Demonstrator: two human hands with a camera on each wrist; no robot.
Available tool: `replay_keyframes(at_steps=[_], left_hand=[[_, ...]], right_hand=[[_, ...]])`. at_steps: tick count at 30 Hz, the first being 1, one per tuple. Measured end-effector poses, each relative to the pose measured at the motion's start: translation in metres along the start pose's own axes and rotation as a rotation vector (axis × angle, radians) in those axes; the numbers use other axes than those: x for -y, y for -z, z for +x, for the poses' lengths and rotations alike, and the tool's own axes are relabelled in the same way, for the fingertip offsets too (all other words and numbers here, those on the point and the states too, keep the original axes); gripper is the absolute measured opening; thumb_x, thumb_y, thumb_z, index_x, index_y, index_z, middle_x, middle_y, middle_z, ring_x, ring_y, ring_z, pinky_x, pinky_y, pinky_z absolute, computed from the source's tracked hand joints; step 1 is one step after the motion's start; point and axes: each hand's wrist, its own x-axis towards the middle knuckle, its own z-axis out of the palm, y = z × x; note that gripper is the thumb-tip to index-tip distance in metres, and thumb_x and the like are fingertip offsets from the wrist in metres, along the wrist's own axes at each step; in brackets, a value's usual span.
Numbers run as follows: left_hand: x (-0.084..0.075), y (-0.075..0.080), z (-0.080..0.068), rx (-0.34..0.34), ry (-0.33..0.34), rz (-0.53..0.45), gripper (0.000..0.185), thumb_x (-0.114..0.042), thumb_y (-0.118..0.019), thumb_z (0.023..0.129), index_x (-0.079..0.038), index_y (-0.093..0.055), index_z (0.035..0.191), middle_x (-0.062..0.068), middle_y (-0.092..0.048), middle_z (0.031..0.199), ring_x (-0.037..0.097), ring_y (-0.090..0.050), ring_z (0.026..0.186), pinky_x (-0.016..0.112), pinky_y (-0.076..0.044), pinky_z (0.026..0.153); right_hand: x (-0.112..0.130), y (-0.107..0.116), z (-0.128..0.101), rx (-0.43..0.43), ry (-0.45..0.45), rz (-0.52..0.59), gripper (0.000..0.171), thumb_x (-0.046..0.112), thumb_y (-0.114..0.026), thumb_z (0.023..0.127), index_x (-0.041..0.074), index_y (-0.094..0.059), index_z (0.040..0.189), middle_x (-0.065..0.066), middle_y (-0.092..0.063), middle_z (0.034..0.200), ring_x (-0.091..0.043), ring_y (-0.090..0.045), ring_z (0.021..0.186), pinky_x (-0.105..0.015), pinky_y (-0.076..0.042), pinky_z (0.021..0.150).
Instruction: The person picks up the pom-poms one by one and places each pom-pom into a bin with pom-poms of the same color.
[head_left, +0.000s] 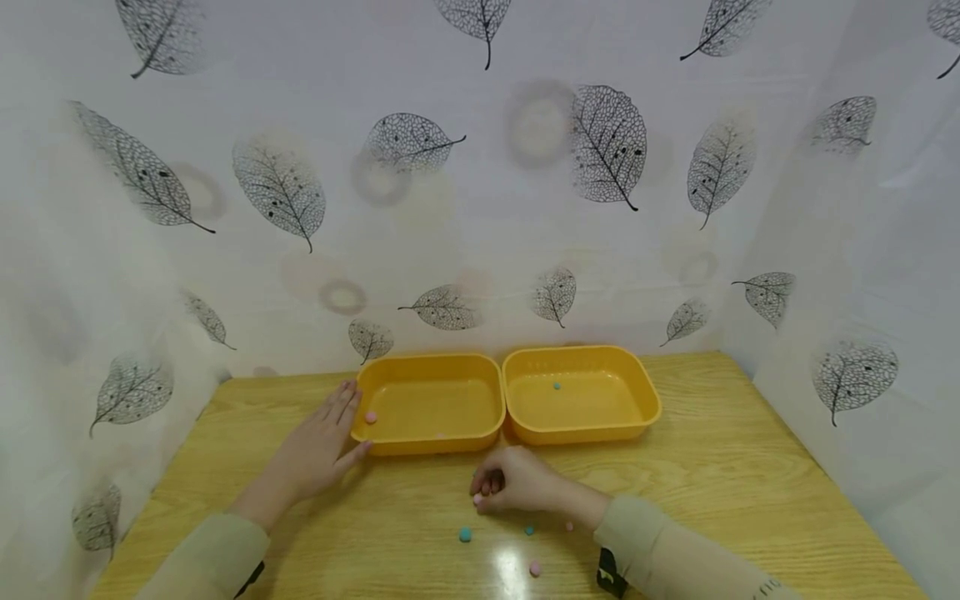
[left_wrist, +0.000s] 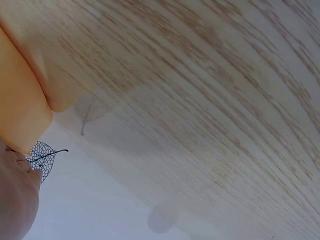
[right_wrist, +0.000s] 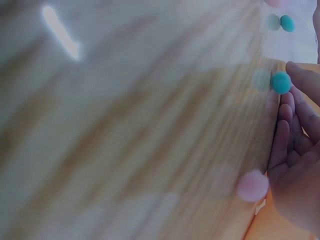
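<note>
My left hand [head_left: 318, 446] rests against the left end of the left yellow tray [head_left: 427, 445], fingers straight along its side and thumb at the front corner. In the left wrist view only part of that hand [left_wrist: 19, 192] shows beside the tray's wall [left_wrist: 22, 95]. In front of the trays, my right hand [head_left: 517, 482] pinches a small pink ball [head_left: 477, 499] between thumb and fingertips, low over the table. Near it lie a teal ball [head_left: 465, 534], a smaller teal one [head_left: 529, 530] and two pink balls [head_left: 535, 568].
A second yellow tray [head_left: 585, 434] stands directly right of the first, with a small teal ball [head_left: 557, 386] inside. The left tray contains a pink ball [head_left: 371, 417] by its left wall. Behind the wooden table [head_left: 720, 467] hangs a white leaf-printed curtain [head_left: 480, 233].
</note>
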Motion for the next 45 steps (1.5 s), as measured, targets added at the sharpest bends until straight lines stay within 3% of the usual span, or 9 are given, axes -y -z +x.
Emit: replay_keyframes(at_steps=[9, 27, 45], left_hand=[[-0.001, 0.001, 0.000, 0.014, 0.011, -0.005, 0.083, -0.045, -0.059, 0.107, 0.014, -0.031, 0.160, 0.031, -0.025, 0.172, 0.046, -0.024, 0.162, 0.059, -0.029, 0.131], [0.000, 0.000, 0.000, 0.010, 0.004, -0.003, 0.084, -0.046, -0.059, 0.107, 0.014, -0.032, 0.159, 0.032, -0.025, 0.171, 0.047, -0.026, 0.161, 0.059, -0.030, 0.130], [0.003, -0.003, 0.000, 0.010, 0.001, 0.002, 0.084, -0.049, -0.055, 0.108, 0.013, -0.031, 0.160, 0.030, -0.024, 0.172, 0.046, -0.025, 0.161, 0.059, -0.030, 0.130]], right_hand=[[-0.001, -0.001, 0.001, -0.020, -0.003, -0.048, 0.009, 0.016, -0.089, 0.087, 0.020, -0.082, 0.090, 0.012, -0.070, 0.079, 0.009, -0.055, 0.070, -0.013, -0.051, 0.066], [0.001, 0.001, 0.002, -0.001, 0.010, -0.034, 0.006, 0.016, -0.087, 0.089, 0.020, -0.082, 0.091, 0.013, -0.071, 0.079, 0.008, -0.056, 0.070, -0.013, -0.051, 0.065], [0.015, 0.015, 0.004, 0.026, 0.027, -0.012, 0.003, 0.011, -0.081, 0.095, 0.013, -0.082, 0.098, 0.007, -0.075, 0.086, 0.008, -0.059, 0.076, -0.014, -0.055, 0.071]])
